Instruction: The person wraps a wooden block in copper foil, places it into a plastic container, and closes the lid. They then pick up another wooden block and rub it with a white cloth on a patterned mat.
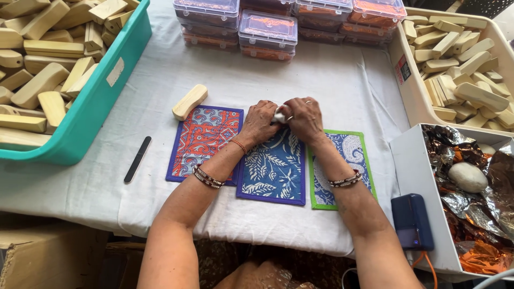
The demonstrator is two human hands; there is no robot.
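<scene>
So both hands are bunched together over the middle of the white-clothed table [342, 85], working one small white lump [280, 115]. The left hand [259, 122] and right hand [305, 119] each have their grip pinched shut on it, so the lump sits right between the two sets of fingertips, mostly hidden, just a bit poking out. It's held above the top edge of the blue leaf-print quilted mat [274, 168]. An orange-and-blue patterned mat [201, 140] lies left of that, and a green-bordered blue mat [348, 155] lies right. A pale wooden block [189, 101] and a black nail file [137, 159] lie off to the left, well apart from the hands.
</scene>
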